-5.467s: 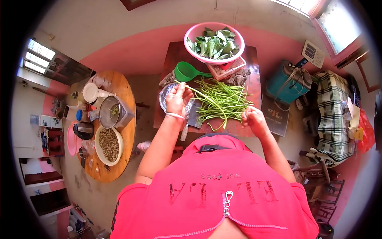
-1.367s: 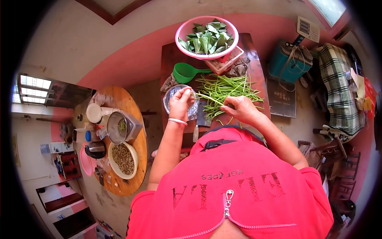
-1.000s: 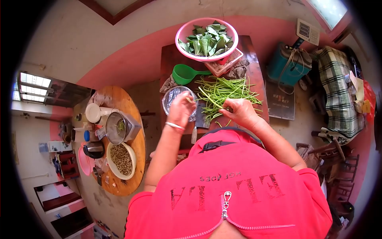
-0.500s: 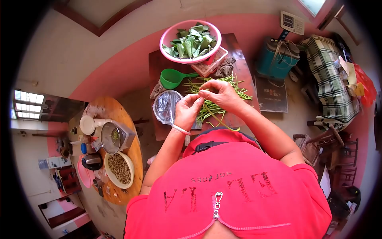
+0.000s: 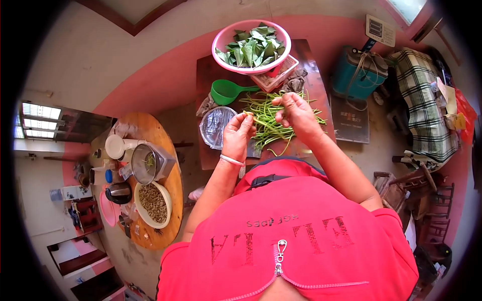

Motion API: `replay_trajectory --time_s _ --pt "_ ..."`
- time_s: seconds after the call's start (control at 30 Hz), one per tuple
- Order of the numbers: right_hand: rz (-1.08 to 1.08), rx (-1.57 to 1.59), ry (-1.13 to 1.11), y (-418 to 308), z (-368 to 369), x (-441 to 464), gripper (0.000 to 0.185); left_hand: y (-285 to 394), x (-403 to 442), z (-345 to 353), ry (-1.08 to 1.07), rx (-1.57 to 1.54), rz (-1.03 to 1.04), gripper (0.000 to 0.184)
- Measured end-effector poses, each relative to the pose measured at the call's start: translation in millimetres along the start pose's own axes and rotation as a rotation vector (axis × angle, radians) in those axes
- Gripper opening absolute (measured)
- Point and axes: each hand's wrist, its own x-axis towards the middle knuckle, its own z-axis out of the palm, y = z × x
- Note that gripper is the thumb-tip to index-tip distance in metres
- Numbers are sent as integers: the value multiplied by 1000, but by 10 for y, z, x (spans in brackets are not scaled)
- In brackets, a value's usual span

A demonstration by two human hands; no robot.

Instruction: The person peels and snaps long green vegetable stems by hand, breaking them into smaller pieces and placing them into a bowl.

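Thin green stems (image 5: 271, 131) lie in a loose pile on the reddish-brown table (image 5: 314, 70). Above the pile's left side, my left hand (image 5: 238, 134) pinches the end of a green stem (image 5: 256, 120) between thumb and forefinger. My right hand (image 5: 300, 116) is over the right part of the pile, its fingers curled in against the thumb. Whatever it holds, if anything, is too small to make out. Beside my left hand sits a round container (image 5: 213, 128) with a shiny film-like inside. A green ladle (image 5: 224, 93) rests just behind it.
A pink basin (image 5: 217, 37) of green leaves stands on a pale basket (image 5: 261, 82) at the table's back. To the left, a round wooden table (image 5: 173, 190) carries a strainer (image 5: 144, 163), a kettle (image 5: 118, 192) and a bowl (image 5: 168, 200). A teal box (image 5: 346, 75) stands right.
My hands, close together before, have moved apart: the right one has shifted right. The left one still pinches near the stems. The whole view has swung slightly.
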Motion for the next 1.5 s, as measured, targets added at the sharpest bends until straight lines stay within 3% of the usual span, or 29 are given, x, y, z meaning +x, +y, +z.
replay_trajectory --time_s 0.1,0.13,0.27,0.43,0.57,0.67,0.7,0.8,0.87,0.93,1.0,1.03,1.13,1.2,1.27,1.33,1.4,1.5 --pt "144 242 -15 -64 -135 -39 16 -10 32 -97 19 -46 36 9" --pt "108 277 -116 -37 -231 -37 16 1 39 -117 32 -80 60 9" --pt "125 112 36 -136 -626 -227 16 99 94 -240 144 -171 166 8" --pt "38 88 292 -141 -1632 -444 20 201 195 -530 294 -210 242 10" --pt "160 -111 586 -69 -1997 -659 18 223 170 -494 223 -169 247 11" --pt "303 -70 281 15 -1626 -583 17 147 139 -262 121 -246 160 12" --pt "380 -170 340 -13 -1237 -538 17 105 136 -193 82 -243 139 13" --pt "563 -206 -131 37 -631 -494 28 7 97 -12 -3 -269 85 14" --pt "486 -409 -283 156 -346 -524 29 -16 61 38 -14 -265 54 14" --pt "271 -402 -381 313 -228 -523 28 6 49 53 -14 -268 33 15" --pt "246 -427 -397 326 -274 -467 26 74 43 13 -49 -265 -13 15" --pt "129 -538 -378 310 -306 -427 26 124 62 -46 -81 -255 -43 15" --pt "-34 -786 -355 93 -341 -345 25 376 55 -173 -191 -110 -75 17" --pt "-4 -973 -384 -81 -360 -290 24 524 20 -228 -263 208 -24 12" --pt "-41 -1045 -420 -251 -338 -269 24 679 -66 -162 -201 580 56 11" --pt "-37 -1201 -511 -351 -311 -273 25 660 -4 -205 -107 681 340 11" --pt "-48 -1191 -532 -370 -301 -279 27 745 -20 -191 -57 843 354 9" --pt "-30 -1305 -601 -390 -274 -297 28 784 -79 -28 -360 1314 762 13"
